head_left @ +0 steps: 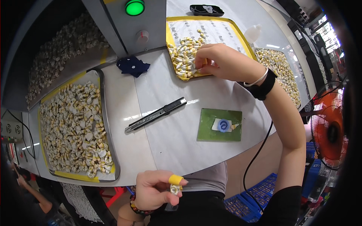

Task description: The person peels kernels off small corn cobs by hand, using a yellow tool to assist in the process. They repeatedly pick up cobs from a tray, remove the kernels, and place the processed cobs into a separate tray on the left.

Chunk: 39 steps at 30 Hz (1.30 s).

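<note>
My left hand (152, 190) is near the table's front edge, with thumb and index finger closed on a small white figure piece (174, 189). A yellow band (176, 179) is wrapped round the index finger near its tip. My right hand (211, 60) reaches to the yellow-edged tray (235, 30) at the back. Its fingers are bent together at a heap of small white-and-yellow pieces (184, 56); what lies between the fingertips is hidden. On the table between my hands lie a black utility knife (156, 114) and a green square plate (203, 133) bearing a small blue ring (224, 125).
At left stands a large tray (102, 81) full of white-and-yellow pieces. A grey machine housing (130, 28) with a green light (134, 7) rises behind, a dark blue cloth (132, 66) at its foot. Another heap (277, 64), a clear bottle (252, 33) and an orange fan (332, 128) are at right.
</note>
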### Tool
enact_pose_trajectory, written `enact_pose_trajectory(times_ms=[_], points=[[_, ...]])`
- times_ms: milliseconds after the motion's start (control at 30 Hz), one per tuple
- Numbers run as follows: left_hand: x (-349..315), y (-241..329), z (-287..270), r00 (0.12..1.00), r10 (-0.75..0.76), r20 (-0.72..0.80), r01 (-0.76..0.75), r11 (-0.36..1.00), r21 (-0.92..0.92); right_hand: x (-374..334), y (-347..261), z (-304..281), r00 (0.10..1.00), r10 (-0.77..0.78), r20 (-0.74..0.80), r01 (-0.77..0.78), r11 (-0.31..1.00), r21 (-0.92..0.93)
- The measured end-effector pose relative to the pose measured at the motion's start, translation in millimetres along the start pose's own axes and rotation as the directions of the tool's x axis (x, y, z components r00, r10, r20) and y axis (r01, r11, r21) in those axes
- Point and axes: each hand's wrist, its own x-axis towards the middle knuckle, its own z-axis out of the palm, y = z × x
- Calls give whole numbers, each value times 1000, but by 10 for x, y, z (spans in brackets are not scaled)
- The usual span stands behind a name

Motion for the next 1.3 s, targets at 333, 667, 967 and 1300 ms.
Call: enact_pose_trajectory(times_ms=[333, 667, 967, 1300], points=[[101, -6, 26, 975, 208, -78, -212, 977, -39, -378, -199, -52, 902, -2, -432, 14, 1000, 23], [138, -4, 17, 996, 88, -15, -89, 991, -101, -1243, -693, 160, 967, 66, -248, -26, 986, 163], [193, 15, 29, 996, -64, 69, 76, 978, -195, -1230, -688, 306, 964, -218, -151, 160, 932, -327], [284, 80, 156, 951, -304, 50, 304, 898, -319, -1166, -854, 265, 918, -248, -310, 191, 961, -202]])
